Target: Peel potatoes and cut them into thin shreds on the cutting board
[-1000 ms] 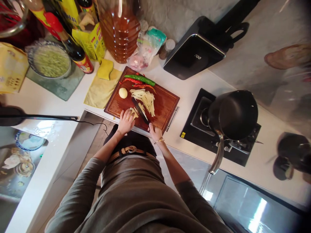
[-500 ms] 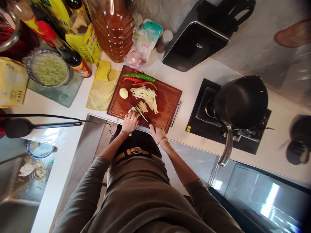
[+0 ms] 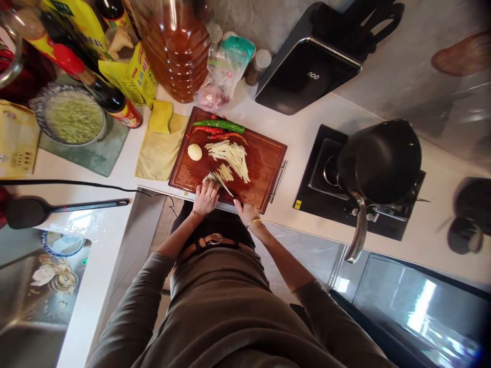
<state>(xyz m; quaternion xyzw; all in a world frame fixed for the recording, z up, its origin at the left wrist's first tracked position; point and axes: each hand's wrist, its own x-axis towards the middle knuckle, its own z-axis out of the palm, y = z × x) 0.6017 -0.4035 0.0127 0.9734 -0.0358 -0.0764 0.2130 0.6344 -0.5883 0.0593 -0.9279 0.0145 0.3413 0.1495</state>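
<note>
On a brown wooden cutting board (image 3: 265, 162), my left hand (image 3: 206, 199) presses down on sliced pale potato (image 3: 210, 178), its fingers closed over the top. My right hand (image 3: 247, 213) grips the handle of a kitchen knife (image 3: 223, 186), whose blade slants up and left beside the slices. Just past the blade lie a few short cut strips (image 3: 225, 173). A larger heap of pale potato strips (image 3: 233, 156) spreads behind them. To its left rests a whole peeled potato (image 3: 195, 152). A green chili (image 3: 219, 125) and several red chilies (image 3: 210, 132) line the board's far side.
Right of the board, a dark pot (image 3: 378, 161) stands tilted on a black stove (image 3: 320, 184), handle toward me. A black knife block (image 3: 307, 74) is behind. At left are a yellow cloth (image 3: 157, 158), a bowl of chopped green food (image 3: 74, 116), sauce bottles (image 3: 115, 99) and a sink (image 3: 23, 291).
The view has shifted slightly. My left hand stays on the potato slices, and the knife has moved only a little, its blade angle slightly different, still in my right hand.
</note>
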